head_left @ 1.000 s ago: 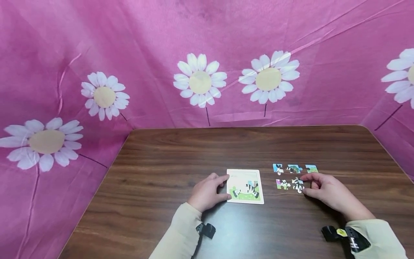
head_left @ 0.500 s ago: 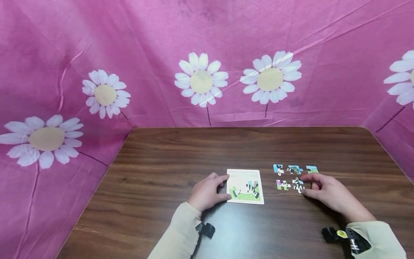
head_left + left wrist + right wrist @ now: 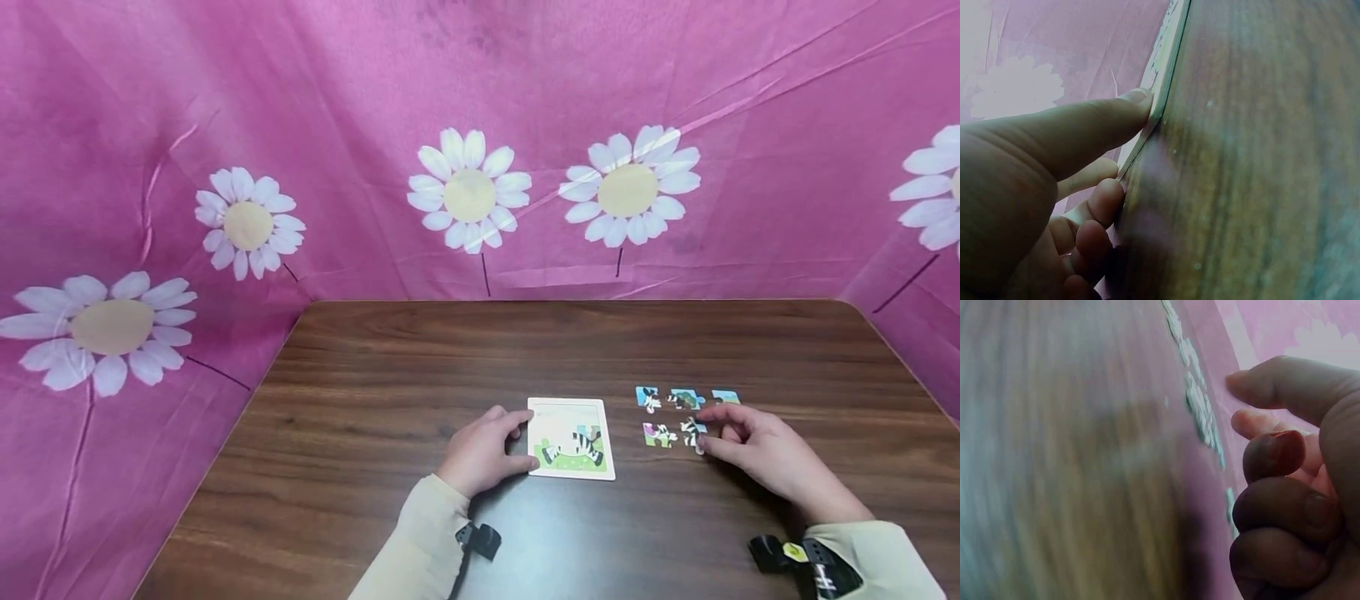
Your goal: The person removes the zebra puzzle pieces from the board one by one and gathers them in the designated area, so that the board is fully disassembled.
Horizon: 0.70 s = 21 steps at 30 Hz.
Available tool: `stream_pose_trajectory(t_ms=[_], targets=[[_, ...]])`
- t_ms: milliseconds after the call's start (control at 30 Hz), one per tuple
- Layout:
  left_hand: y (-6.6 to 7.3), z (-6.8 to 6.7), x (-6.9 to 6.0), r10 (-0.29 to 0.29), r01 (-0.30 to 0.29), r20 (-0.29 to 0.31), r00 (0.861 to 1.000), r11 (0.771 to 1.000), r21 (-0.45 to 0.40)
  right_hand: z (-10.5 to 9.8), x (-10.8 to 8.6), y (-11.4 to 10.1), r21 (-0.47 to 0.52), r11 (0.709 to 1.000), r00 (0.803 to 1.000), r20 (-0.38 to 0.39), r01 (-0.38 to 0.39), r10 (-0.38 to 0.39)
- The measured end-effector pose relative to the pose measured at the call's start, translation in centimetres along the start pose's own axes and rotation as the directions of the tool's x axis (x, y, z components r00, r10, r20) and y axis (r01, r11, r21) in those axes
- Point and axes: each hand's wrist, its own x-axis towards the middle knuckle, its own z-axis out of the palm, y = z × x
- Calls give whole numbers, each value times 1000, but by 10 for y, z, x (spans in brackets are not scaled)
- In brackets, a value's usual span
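Observation:
A square puzzle board point(image 3: 566, 405) with a white border lies flat, part of a zebra picture in its lower half. My left hand point(image 3: 480, 450) touches its left edge, thumb near the lower corner and index finger near the upper one; the left wrist view shows the thumb point(image 3: 1100, 128) on the border. Right of the board, my right hand point(image 3: 765, 450) is over a black-and-white puzzle piece point(image 3: 689, 432), partly hiding it. In the right wrist view its thumb and index finger are apart above the pieces point(image 3: 1200, 409), the other fingers curled, nothing held.
More loose pieces lie nearby: a blue one point(image 3: 647, 397), a blue-green one point(image 3: 685, 399), a partly covered one point(image 3: 724, 397) and a pink-green one point(image 3: 658, 434). The brown wooden table point(image 3: 420, 358) ends at a pink cloth point(image 3: 360, 150) with daisies.
My right hand has shifted slightly left and away from me, covering more of the two rightmost pieces. My left hand and the board have stayed in place.

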Motion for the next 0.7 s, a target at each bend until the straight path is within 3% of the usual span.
stream_pose_trajectory(t_ms=[300,700], targets=[[1,-2,3,10,-10,-6,1000,1000,-1,11,7,-33,14,999,999,15,34,-34],[-2,-1,-1,4,-4,-2,1000,1000,-10,50,15,-70,70,996,988,141,57,-67]])
